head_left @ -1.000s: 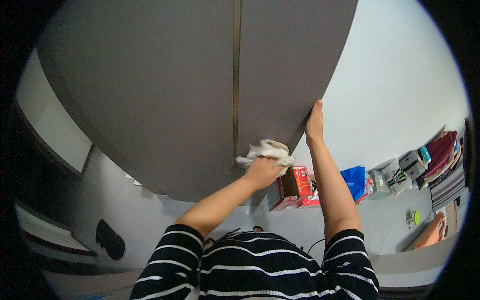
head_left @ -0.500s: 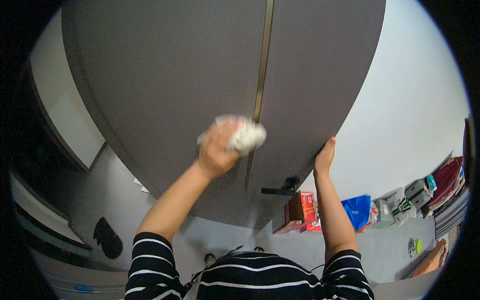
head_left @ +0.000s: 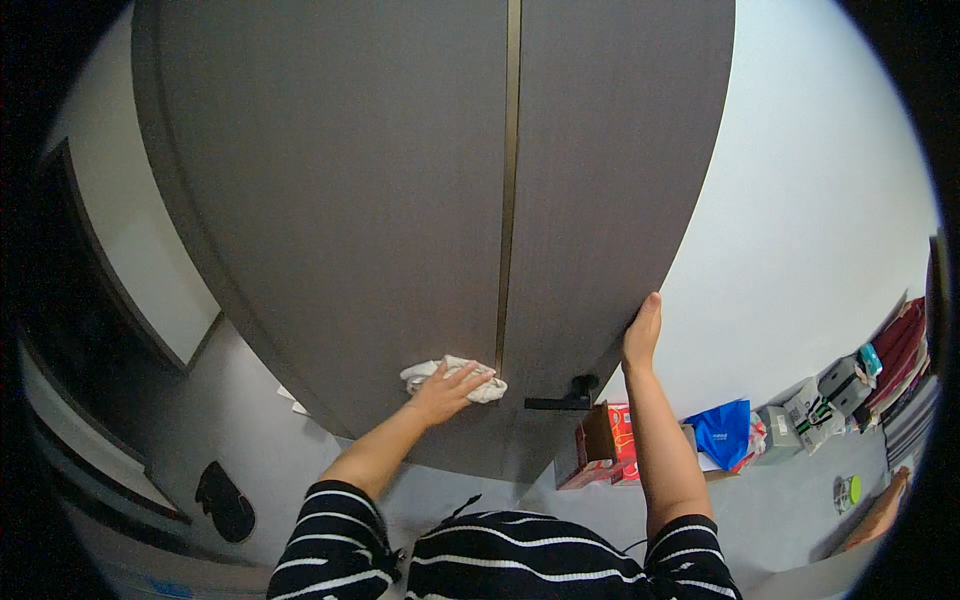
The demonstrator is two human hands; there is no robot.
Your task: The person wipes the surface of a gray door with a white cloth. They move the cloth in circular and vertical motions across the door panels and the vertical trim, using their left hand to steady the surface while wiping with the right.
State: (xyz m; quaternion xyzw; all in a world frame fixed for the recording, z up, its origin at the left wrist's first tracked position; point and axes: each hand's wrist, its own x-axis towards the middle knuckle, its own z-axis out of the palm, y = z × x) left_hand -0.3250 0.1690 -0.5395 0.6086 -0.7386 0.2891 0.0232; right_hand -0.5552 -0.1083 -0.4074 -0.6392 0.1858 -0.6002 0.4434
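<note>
A tall dark grey-brown door [head_left: 330, 210] fills the middle of the view, with a thin gold strip [head_left: 511, 140] running down it. My left hand [head_left: 442, 398] presses a crumpled white cloth [head_left: 489, 391] against the door's surface, beside the strip's lower part; its fingers lie over the cloth. My right hand [head_left: 642, 335] grips the door's right edge, thumb side showing, with the other fingers hidden behind. A black lever handle [head_left: 555, 404] sits between my two hands, nearer the right one.
Right of the door is a white wall [head_left: 800, 180]. Along its foot stand a red box [head_left: 618, 440], a blue bag [head_left: 722, 432] and a grey bin [head_left: 778, 436]. A dark mat [head_left: 228, 502] lies on the grey floor at left, near a dark doorway [head_left: 85, 290].
My left hand has moved down the door with the cloth, which now lies flatter against the surface. My right hand keeps its hold on the edge, appearing slightly lower.
</note>
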